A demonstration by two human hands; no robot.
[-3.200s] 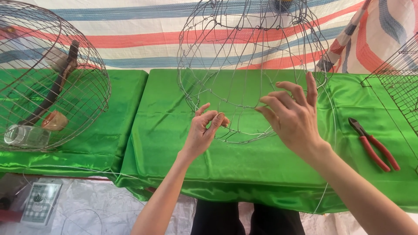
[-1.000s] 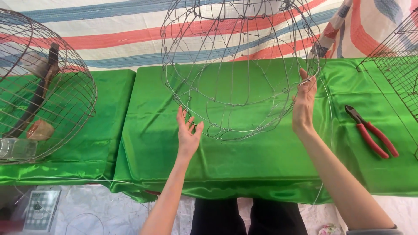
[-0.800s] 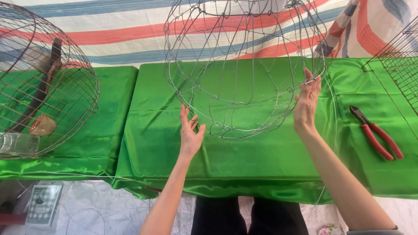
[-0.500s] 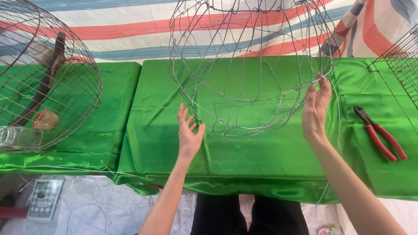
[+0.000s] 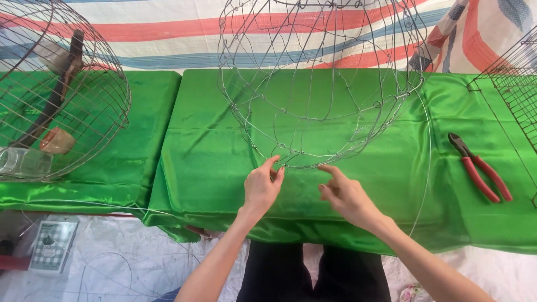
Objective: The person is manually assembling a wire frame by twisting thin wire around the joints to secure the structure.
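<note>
- The left hand (image 5: 262, 187) reaches up to the lowest rim of the unfinished wire basket frame (image 5: 319, 84); its thumb and forefinger close on the rim wire in a light pinch, the other fingers curled behind.
- The right hand (image 5: 348, 197) sits just right of that pinch, forefinger stretched to touch the same rim; its fingers are loosely spread and grip nothing.
- The frame stands on the green cloth (image 5: 212, 140), rising above and beyond the fingertips.
- It looks light and springy: thin open wire, likely to flex and roll if pushed. The thicker bottom ring at the fingertips seems the firmest hold; cut ends may prick.
- Count: 1 frame in hand, 1 finished round wire cage (image 5: 61, 89) far left of the left fingers, 1 flat-meshed cage edge (image 5: 514, 89) far right.
- 1 pair of red-handled pliers (image 5: 481, 168) lies right of the right fingers, well apart.
- 1 clear jar (image 5: 22, 162) lies by the left cage.
</note>
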